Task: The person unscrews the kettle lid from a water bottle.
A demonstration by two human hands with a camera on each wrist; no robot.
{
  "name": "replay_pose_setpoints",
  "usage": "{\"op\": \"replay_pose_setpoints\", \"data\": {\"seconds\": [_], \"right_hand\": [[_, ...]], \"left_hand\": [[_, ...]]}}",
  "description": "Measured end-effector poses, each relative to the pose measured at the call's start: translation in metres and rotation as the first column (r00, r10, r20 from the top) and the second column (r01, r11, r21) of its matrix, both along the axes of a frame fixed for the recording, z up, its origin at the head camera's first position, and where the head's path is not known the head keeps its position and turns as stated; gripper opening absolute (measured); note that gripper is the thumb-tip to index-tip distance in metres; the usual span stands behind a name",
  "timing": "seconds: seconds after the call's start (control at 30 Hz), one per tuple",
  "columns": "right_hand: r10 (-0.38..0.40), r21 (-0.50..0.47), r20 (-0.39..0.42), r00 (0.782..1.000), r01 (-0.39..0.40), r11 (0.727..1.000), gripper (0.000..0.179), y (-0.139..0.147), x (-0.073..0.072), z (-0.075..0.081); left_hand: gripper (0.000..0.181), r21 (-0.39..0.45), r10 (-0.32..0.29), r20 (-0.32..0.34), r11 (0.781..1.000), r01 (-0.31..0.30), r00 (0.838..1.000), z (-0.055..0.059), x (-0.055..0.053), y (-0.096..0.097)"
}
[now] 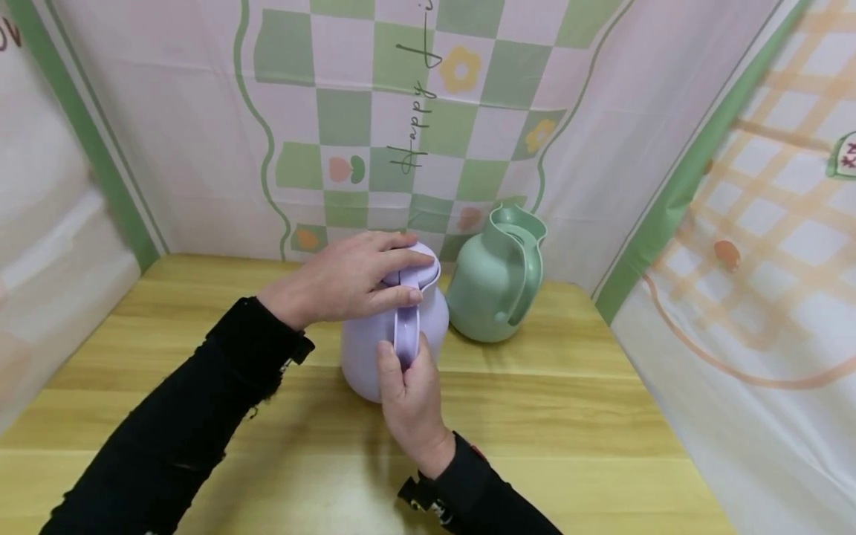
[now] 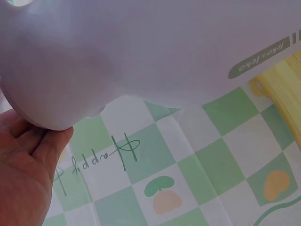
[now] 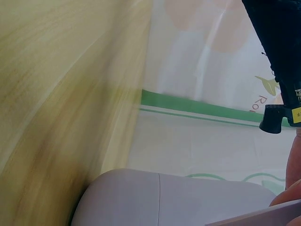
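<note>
A lavender thermos jug (image 1: 362, 357) stands on the wooden table, its handle turned toward me. My right hand (image 1: 416, 405) holds the lower part of the handle (image 1: 406, 334), thumb on the left side and fingers on the right. Over the top lies my left hand (image 1: 341, 279), its fingers across the lid (image 1: 418, 276) and its thumb by the top of the handle. The left wrist view shows bent fingers (image 2: 51, 141) at the jug's upper rim, with the pale body (image 2: 141, 52) and its printed label beyond. Part of the lid is hidden under the left hand.
Just right of the lavender jug stands a green jug (image 1: 481, 290) with its handle toward the front right. Behind both hangs a checkered cloth (image 1: 341, 115), with more printed cloth along the sides. The wooden table (image 1: 568, 446) reaches toward me.
</note>
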State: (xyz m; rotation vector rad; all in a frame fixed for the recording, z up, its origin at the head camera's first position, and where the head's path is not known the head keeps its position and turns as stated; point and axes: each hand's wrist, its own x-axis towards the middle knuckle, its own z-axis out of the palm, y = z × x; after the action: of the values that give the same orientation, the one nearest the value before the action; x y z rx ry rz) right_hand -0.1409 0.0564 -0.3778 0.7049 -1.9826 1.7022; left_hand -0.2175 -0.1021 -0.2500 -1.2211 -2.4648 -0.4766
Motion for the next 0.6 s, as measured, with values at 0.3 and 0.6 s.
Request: {"op": "replay_pose_setpoints", "data": {"seconds": [0.3, 0.6], "right_hand": [[-0.024, 0.004, -0.003, 1.000, 0.024, 1.000, 0.029, -0.0008, 0.0022, 0.0023], [-0.020, 0.003, -0.021, 1.000, 0.020, 1.000, 0.030, 0.0010, 0.0017, 0.0014]], "left_hand": [[0.052, 0.011, 0.006, -0.006, 1.000, -0.006, 1.000, 0.0003, 0.0013, 0.0022], [0.053, 0.020, 0.012, 0.017, 1.000, -0.012, 1.000, 0.0008, 0.0020, 0.0024]]}}
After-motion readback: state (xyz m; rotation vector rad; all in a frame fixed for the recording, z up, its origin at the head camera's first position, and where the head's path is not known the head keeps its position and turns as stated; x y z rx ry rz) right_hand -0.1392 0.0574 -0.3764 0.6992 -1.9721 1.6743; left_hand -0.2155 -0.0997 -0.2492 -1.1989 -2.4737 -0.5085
